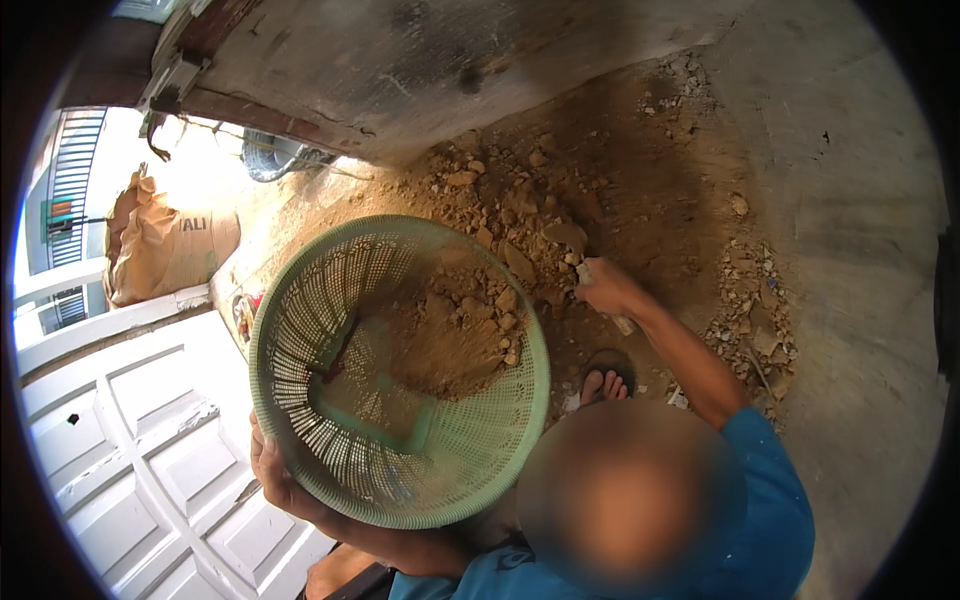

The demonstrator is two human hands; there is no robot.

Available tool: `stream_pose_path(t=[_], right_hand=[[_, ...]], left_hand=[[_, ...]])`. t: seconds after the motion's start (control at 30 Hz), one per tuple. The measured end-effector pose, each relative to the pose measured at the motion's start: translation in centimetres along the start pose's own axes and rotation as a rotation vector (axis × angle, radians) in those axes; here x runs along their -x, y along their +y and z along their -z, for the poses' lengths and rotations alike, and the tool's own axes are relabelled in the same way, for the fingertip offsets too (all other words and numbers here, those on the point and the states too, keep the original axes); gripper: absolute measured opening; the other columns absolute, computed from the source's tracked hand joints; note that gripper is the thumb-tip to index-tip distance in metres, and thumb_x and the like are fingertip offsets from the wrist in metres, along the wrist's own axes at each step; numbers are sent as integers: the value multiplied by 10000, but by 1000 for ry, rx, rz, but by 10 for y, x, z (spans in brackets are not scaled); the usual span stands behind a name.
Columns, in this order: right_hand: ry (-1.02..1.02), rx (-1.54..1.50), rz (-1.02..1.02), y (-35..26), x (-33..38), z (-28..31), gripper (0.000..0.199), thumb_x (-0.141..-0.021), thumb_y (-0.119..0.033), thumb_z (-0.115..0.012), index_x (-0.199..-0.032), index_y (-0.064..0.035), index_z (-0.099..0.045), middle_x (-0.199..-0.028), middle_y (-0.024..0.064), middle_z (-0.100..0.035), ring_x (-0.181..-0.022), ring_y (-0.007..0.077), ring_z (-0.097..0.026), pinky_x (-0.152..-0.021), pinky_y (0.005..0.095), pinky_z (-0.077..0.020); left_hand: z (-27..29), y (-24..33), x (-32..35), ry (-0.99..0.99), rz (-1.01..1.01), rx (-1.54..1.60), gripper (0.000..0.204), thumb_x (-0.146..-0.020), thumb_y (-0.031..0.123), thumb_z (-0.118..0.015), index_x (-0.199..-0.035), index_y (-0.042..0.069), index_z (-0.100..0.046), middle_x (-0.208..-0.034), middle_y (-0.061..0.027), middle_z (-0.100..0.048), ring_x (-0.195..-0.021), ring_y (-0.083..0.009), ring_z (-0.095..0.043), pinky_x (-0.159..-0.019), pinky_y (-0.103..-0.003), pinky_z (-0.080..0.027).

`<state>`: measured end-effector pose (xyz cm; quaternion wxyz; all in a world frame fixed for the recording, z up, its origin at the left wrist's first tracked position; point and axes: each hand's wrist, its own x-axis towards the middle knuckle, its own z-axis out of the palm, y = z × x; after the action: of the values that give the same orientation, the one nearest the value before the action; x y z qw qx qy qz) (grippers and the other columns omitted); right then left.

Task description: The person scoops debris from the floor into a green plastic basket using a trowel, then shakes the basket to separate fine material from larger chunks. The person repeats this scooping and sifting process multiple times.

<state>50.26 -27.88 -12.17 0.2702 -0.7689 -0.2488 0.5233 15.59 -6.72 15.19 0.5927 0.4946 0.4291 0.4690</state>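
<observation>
A large green plastic mesh basket (pixel 541 375) is tilted in front of me, with brown soil and clods (pixel 450 340) on its inner side. My left hand (pixel 268 460) is closed on the basket's outer left side, with part of the fingers hidden behind it. To the right of the basket, my right hand (pixel 606 287) grips a short, pale handle (pixel 623 325). The handle's working end is not clear among the rubble. Just beyond that hand lies a heap of broken earth and stones (pixel 510 225).
A sandalled foot (pixel 607 380) stands below my right hand. White panelled door (pixel 190 450) at left; bulging sack (pixel 175 245) and grey bucket (pixel 268 157) beyond it. A grey wall (pixel 860 300) bounds the right, with rubble (pixel 755 310) along its foot.
</observation>
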Motion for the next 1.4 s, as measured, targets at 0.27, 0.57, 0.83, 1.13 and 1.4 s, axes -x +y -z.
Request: stream_pose_path(t=[0.27,0.57,0.83,1.13,1.4], right_hand=[[4,362,251,-106,107,-6,354,-932,-198,-701,-1195,19,-604,-1006,305,-742,-941,515,-729,-808,587,-588],[225,113,66,-13,80,42,365,-992,-246,-683,-1271,-11,-672,-965,219,-764,-966,328,-759,-839,467,-591],[-260,-189,-118,70,63,0,234,-999,-214,-701,-1075,0,-755,-782,76,-704,-626,157,-666,-575,351,-557],[-115,-300,23,17,14,-18,319,-1020,-294,-693,-978,23,-701,-772,67,-697,-633,143,-653,-555,355,-514],[-65,-320,137,-38,-34,-28,336,-1019,-292,-666,-922,29,-688,-780,104,-702,-652,191,-675,-598,395,-546]], left_hand=[[23,-2,7,94,32,-107,383,-954,271,-599,-1120,-72,-636,-1005,-104,-668,-936,-193,-623,-902,-308,-490],[92,-14,5,235,-17,-242,409,-976,319,-575,-1178,-35,-620,-1100,-160,-680,-1004,-257,-664,-926,-375,-535],[139,-21,-8,164,16,-129,336,-987,278,-576,-1127,-21,-637,-1074,-147,-698,-994,-245,-679,-915,-378,-554],[131,-25,-11,-7,-25,5,413,-1068,233,-536,-1227,-133,-639,-1090,-205,-720,-944,-240,-704,-836,-336,-585],[118,-20,-12,-21,-29,35,454,-1086,246,-521,-1250,-158,-651,-1128,-216,-728,-954,-238,-709,-820,-327,-590]])
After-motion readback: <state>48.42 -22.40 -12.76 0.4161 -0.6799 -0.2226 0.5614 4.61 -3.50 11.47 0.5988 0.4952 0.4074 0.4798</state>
